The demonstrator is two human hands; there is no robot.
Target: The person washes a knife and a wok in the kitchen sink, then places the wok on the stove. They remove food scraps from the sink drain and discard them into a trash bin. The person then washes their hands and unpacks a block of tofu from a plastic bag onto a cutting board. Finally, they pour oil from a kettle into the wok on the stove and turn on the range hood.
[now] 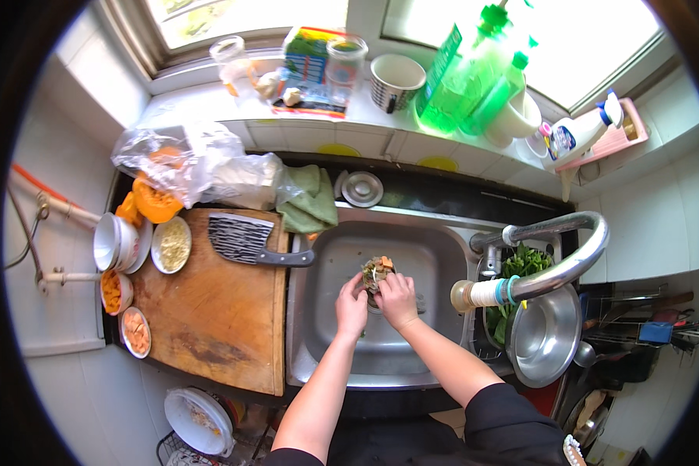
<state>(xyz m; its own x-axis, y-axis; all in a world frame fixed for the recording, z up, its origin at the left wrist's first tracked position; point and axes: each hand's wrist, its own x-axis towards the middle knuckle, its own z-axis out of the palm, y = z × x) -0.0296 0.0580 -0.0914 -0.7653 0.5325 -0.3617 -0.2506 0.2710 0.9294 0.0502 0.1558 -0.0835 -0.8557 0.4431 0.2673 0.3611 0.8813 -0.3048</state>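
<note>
Both of my hands are over the stainless steel sink [437,349]. Between them is a small round clump of food scraps [376,274], greenish and grey with an orange piece on top. My left hand [352,306] holds its left side with bent fingers. Against its right side lie the fingertips of my right hand [397,297]. What bears the clump is mostly hidden; it may be a sink strainer. The drain opening shows in part just below the fingers.
Left of the sink, a cleaver [242,239] lies on a wooden cutting board [209,314], beside bowls of chopped food [172,244]. A curved metal faucet [559,274] juts in from the right, above leafy greens [524,262] and a metal basin [544,338]. Bottles [472,87] line the windowsill.
</note>
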